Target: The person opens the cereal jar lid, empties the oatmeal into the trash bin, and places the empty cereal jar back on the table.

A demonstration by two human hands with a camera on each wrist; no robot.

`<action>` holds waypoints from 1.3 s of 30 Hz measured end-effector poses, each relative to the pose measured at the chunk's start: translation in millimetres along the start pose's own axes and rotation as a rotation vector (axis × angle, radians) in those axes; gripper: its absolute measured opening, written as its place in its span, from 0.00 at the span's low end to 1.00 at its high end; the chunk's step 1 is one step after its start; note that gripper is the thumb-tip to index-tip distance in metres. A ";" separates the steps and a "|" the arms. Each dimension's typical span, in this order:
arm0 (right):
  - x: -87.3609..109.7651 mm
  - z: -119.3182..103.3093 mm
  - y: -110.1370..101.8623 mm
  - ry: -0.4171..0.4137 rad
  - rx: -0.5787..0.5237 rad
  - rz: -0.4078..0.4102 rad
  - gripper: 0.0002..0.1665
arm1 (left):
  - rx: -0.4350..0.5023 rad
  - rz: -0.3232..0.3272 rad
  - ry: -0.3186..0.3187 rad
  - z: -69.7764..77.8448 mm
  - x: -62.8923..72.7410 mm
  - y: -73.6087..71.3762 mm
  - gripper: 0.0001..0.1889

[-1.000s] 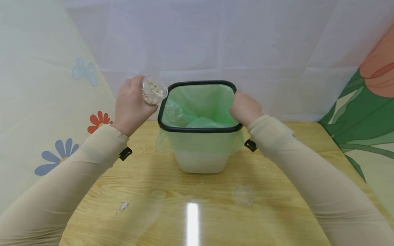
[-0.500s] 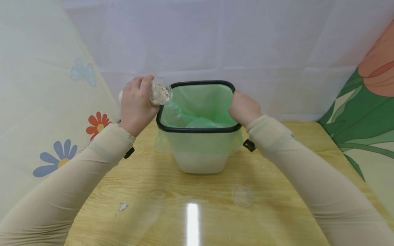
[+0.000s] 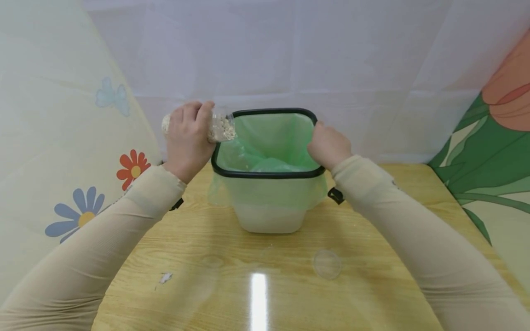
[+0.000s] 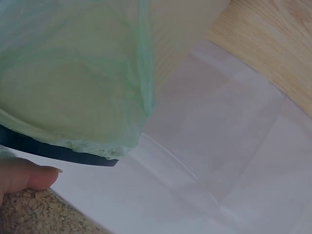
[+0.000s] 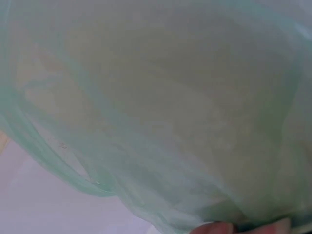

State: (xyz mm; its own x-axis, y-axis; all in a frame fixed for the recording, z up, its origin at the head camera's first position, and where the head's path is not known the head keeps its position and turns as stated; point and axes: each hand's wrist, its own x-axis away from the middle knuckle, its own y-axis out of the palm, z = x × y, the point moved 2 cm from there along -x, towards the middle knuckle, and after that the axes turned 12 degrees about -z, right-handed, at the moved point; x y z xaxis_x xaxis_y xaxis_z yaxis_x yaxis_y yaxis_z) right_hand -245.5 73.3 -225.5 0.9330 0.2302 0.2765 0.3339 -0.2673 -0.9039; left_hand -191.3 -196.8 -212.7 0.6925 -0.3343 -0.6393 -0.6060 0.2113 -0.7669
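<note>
Left hand (image 3: pixel 188 138): fingers wrapped round jar (image 3: pixel 222 112), tilted at left rim of bin (image 3: pixel 271 221). Right hand (image 3: pixel 330 146): fingers curled over bin's right rim and liner (image 3: pixel 273 193). Flakes (image 3: pixel 225 130) near jar's mouth; could scatter outside bin if jar drifts left.

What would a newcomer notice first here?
Probably the whitish tapered bin with black rim and green plastic liner, mid-frame on the yellowish wooden table. Then the clear jar of pale flakes, tilted at the rim's left side in the left hand; the right hand holds the rim's right side.
</note>
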 end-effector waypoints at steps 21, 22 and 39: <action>-2.8 -0.3 1.4 -0.003 0.004 0.004 0.37 | -0.049 0.024 0.089 0.3 -1.2 0.8 0.27; -2.9 -0.3 1.4 -0.003 0.003 0.004 0.37 | -0.049 0.023 0.090 0.5 -1.1 0.5 0.27; -1.6 -2.2 1.1 0.006 0.007 0.009 0.37 | -0.081 0.042 0.124 -0.9 1.3 0.4 0.25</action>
State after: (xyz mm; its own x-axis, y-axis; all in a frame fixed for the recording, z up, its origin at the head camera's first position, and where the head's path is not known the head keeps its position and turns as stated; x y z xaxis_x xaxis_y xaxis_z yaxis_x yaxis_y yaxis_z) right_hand -246.3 70.6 -226.2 0.9366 0.2227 0.2705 0.3249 -0.2632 -0.9084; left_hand -191.0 -198.0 -213.8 0.6149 -0.4388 -0.6553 -0.6669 0.1541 -0.7290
